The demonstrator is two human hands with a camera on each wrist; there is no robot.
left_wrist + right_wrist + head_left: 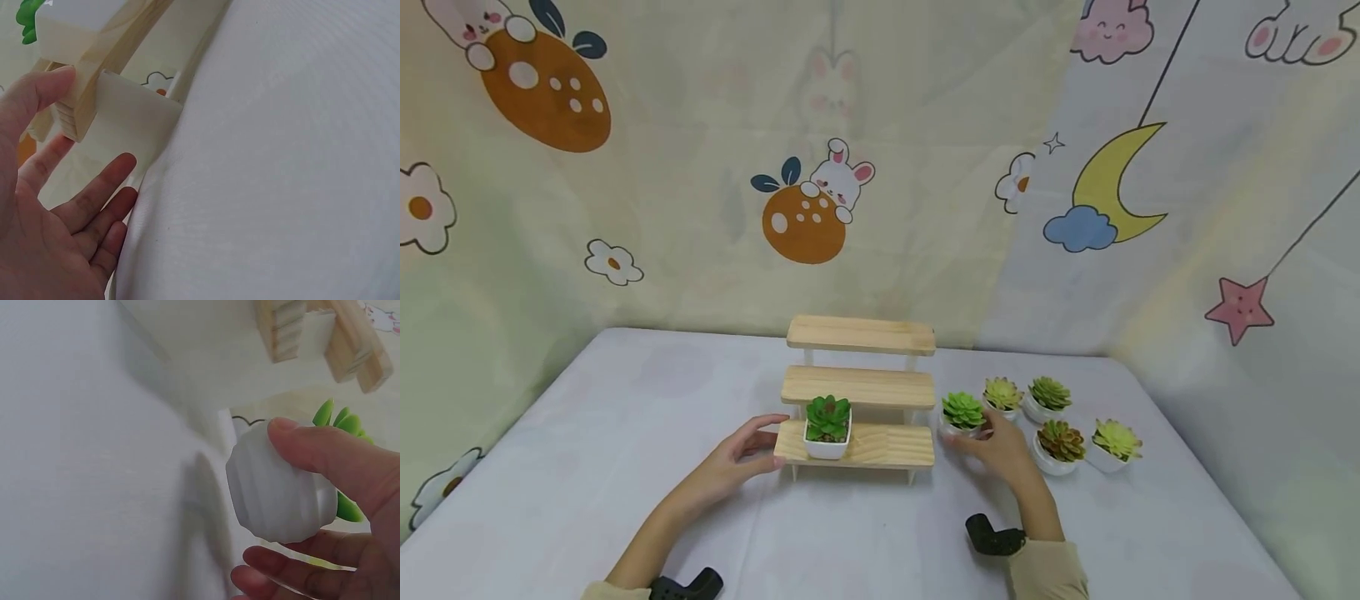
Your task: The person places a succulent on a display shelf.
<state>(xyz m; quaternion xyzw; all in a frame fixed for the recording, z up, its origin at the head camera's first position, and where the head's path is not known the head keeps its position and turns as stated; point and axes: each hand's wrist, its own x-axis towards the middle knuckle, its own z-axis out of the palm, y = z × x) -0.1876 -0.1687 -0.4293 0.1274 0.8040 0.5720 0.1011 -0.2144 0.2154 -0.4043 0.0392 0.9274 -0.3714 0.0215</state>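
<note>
My right hand (pixel 996 446) holds a bright green potted succulent (pixel 962 410) just right of a three-tier wooden stand (pixel 857 387). In the right wrist view, thumb and fingers grip its ribbed white pot (pixel 275 487), which is raised off the tabletop and tilted. At the stand's left end, my left hand (pixel 741 454) pinches the lowest board (pixel 84 94) between thumb and index finger, the other fingers extended below it. A dark green succulent in a square white pot (pixel 827 429) stands on that lowest tier, left of its middle.
To the right on the white tabletop (pixel 880 542) stand several more white-potted succulents: a pale one (pixel 1003 394), a green one (pixel 1048 394), a brownish one (pixel 1060 442) and a yellow-green one (pixel 1116 442). A printed cloth (pixel 700 167) hangs behind the table.
</note>
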